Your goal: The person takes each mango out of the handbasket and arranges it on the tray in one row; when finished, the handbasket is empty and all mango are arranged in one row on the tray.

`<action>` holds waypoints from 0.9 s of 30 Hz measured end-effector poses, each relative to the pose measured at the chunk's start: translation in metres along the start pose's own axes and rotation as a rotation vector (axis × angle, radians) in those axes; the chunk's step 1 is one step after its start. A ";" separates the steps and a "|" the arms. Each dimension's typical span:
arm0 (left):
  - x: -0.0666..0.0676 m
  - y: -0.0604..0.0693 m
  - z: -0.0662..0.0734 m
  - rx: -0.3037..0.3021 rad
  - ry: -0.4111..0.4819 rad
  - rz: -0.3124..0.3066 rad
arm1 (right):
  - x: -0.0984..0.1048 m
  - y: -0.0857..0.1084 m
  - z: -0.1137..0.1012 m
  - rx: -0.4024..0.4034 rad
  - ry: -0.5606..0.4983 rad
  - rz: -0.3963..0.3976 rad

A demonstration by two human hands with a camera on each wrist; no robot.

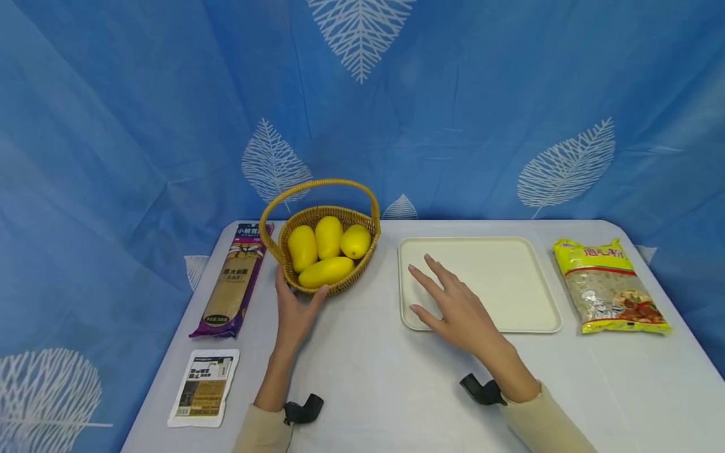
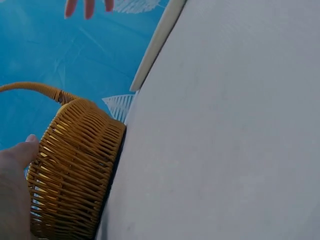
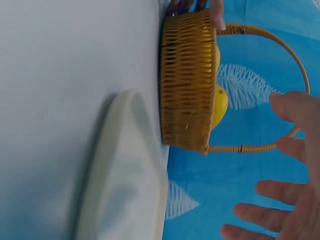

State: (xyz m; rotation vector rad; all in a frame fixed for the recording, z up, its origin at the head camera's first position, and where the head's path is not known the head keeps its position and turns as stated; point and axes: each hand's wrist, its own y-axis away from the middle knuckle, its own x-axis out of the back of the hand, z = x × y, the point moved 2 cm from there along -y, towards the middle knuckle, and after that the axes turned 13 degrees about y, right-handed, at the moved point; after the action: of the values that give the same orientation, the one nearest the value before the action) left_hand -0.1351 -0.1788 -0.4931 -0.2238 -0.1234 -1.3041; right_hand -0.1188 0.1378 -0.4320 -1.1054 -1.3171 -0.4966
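A wicker basket with a tall arched handle stands at the back left of the table, holding several yellow mangoes. My left hand grips its near left side, thumb at the front and fingers by the handle's foot. The left wrist view shows the thumb against the basket's woven wall; the other fingers are hidden there. Over the left part of a cream tray hovers my right hand, fingers spread and holding nothing. From the right wrist, those fingers appear apart from the basket.
Left of the basket lies a purple pack of noodles, with a white-edged pouch nearer the front. A yellow bag of noodles lies right of the tray. A blue leaf-patterned cloth hangs behind the white table.
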 end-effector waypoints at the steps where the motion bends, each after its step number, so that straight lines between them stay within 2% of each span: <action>1: -0.001 0.000 -0.002 0.000 0.013 0.006 | -0.001 -0.006 -0.002 0.010 -0.009 -0.003; 4: -0.002 0.000 -0.008 -0.005 0.042 0.031 | -0.004 -0.024 -0.010 0.042 -0.046 -0.004; 8: -0.003 -0.002 -0.017 -0.059 0.098 0.049 | -0.009 -0.048 -0.019 0.068 -0.077 -0.014; 12: -0.002 -0.004 -0.025 -0.104 0.142 0.038 | -0.015 -0.072 -0.026 0.084 -0.121 -0.021; 17: -0.003 -0.005 -0.026 -0.136 0.157 0.038 | -0.028 -0.101 -0.029 0.096 -0.176 -0.050; 23: -0.002 -0.004 -0.027 -0.123 0.119 0.042 | -0.046 -0.125 -0.029 0.122 -0.233 -0.105; 27: -0.002 -0.004 -0.027 -0.104 0.098 0.042 | -0.055 -0.135 -0.030 0.154 -0.193 -0.167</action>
State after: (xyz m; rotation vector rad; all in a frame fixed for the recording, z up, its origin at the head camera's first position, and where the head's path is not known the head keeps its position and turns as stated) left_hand -0.1400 -0.1839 -0.5194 -0.2493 0.0324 -1.2789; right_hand -0.2283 0.0373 -0.4319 -0.9380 -1.5985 -0.4108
